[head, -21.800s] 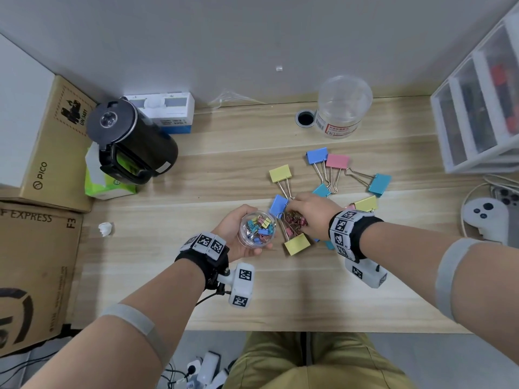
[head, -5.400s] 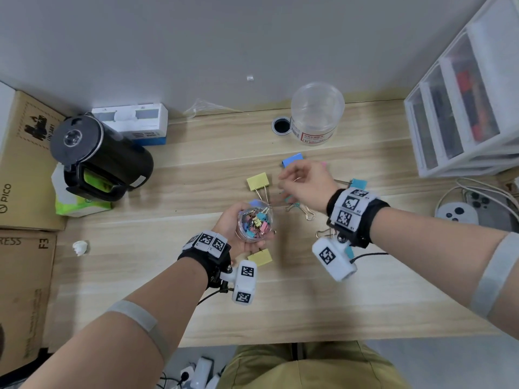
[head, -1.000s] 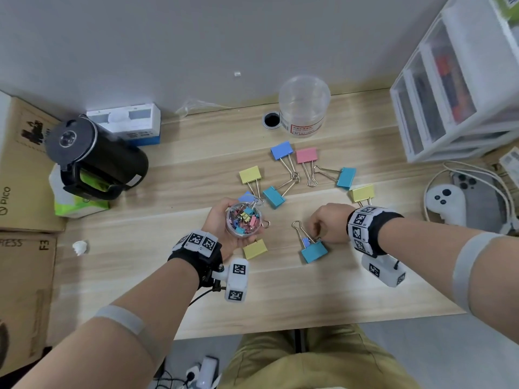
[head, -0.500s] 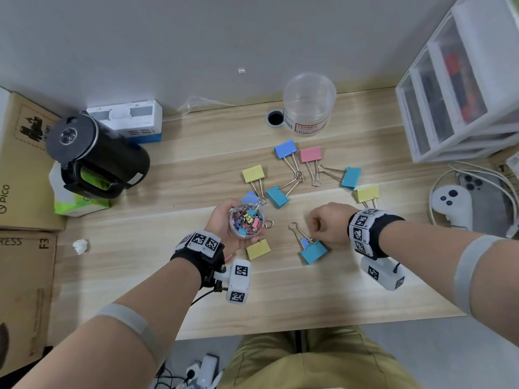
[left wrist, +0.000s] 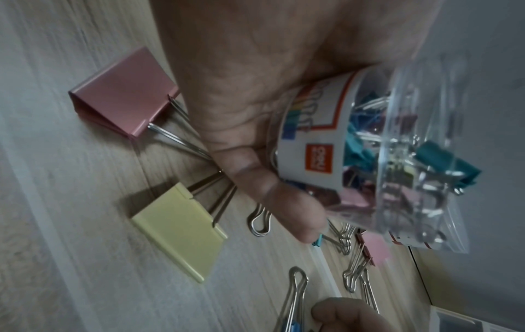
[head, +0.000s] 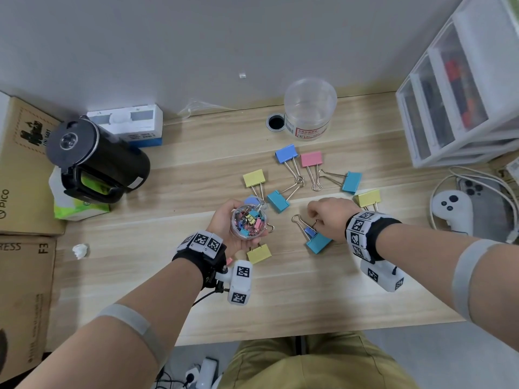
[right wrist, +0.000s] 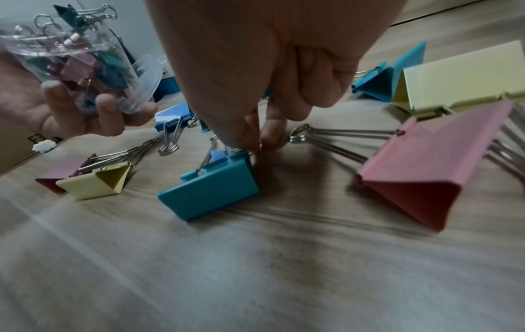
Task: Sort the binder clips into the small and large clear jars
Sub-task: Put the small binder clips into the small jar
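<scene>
My left hand (head: 224,223) grips the small clear jar (head: 248,221), tilted and full of small coloured clips; the jar (left wrist: 369,157) sits between thumb and fingers. My right hand (head: 316,221) is curled over a large teal clip (head: 318,242) on the desk. Its thumb and forefinger (right wrist: 257,143) pinch a thin wire handle at the teal clip (right wrist: 210,191), right beside a small blue clip (right wrist: 218,155) that sits against it. The large clear jar (head: 309,108) stands empty by the wall. Several large clips lie around, among them a pink one (head: 311,158) and a yellow one (head: 254,178).
A black kettle (head: 95,161) stands at the left with cardboard boxes (head: 22,169) beyond it. A white drawer unit (head: 463,94) is at the back right. A white controller (head: 452,211) and cables lie at the right edge. Bare desk lies in front of my hands.
In the last second both hands have hardly moved; the right stays pinching at the teal clip. About five seconds ago it was raised over the far clips.
</scene>
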Available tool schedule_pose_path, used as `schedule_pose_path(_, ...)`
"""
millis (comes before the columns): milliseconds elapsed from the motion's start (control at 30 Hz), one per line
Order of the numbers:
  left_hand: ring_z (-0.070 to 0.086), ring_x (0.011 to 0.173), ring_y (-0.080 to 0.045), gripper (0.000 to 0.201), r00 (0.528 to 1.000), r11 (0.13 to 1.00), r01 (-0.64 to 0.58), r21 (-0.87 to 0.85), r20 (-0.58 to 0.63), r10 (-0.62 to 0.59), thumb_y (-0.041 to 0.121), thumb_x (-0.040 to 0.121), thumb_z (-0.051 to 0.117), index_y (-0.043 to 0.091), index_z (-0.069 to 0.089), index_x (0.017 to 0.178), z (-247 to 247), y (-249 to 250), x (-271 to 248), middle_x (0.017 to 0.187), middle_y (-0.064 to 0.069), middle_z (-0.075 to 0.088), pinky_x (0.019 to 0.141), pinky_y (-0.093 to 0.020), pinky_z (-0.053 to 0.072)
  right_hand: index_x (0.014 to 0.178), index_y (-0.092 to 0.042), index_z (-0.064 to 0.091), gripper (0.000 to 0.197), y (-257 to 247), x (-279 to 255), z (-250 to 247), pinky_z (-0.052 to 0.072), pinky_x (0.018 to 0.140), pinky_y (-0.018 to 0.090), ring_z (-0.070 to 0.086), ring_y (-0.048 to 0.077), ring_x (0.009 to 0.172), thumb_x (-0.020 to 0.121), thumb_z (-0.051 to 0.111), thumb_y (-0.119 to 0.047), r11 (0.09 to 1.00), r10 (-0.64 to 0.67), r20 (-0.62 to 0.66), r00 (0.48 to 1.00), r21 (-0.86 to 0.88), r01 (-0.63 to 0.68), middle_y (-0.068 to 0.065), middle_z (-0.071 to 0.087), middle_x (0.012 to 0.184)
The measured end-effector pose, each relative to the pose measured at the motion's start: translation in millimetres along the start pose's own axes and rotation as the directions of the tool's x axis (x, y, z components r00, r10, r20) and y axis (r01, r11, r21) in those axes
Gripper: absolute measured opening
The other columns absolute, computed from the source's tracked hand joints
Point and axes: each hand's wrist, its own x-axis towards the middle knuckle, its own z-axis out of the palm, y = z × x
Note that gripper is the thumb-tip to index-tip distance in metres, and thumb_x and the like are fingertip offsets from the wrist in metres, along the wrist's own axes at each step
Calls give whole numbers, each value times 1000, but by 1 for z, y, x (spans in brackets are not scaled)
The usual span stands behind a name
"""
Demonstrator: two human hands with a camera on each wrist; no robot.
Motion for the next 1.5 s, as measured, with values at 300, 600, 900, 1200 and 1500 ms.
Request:
schedule_pose_path(300,70,72,-33,45,1000,1000,-3,9,-9,3,32,91,45,-3,62,113,1,-1,1,101,-21,70,48,-29,50,113,-30,62,26,-4,-4,-2,45,80,30,58,19,106,90,53,-25,999,-27,2,1000,17,27,-6,61,114)
schedule_pose_path(600,70,72,-33,47,1000,1000,-12,0,-3,12,32,90,45,-4,61,117,0,-2,1,108,-22,65,47,-29,51,112,-35,68,31,-6,-1,4,43,81,25,58,15,107,85,66,-20,994,-109,52,993,12,109,-11,56,121)
schedule_pose_path(900,68,74,-33,51,1000,1000,-12,23,-1,12,33,89,45,-4,61,119,-2,-6,2,104,-21,68,49,-29,53,113,-17,63,25,-17,1,8,48,69,34,63,29,87,94,50,-26,923,-187,133,973,-317,221,0,55,120)
schedule_pose_path(1200,67,76,-33,54,1000,999,-27,23,0,27,33,89,45,-2,62,125,-4,-6,-2,104,-21,68,48,-30,54,102,-15,63,19,-30,5,-5,48,66,32,63,26,84,87,57,-26,905,-147,225,963,-363,223,4,64,102)
schedule_pose_path(1500,68,73,-34,50,999,999,-42,19,-17,42,33,91,46,-4,62,120,1,4,-13,105,-22,66,47,-29,52,94,-23,68,16,-28,5,-26,57,77,31,65,20,87,78,63,-19,1000,-25,329,944,22,19,-6,68,93)
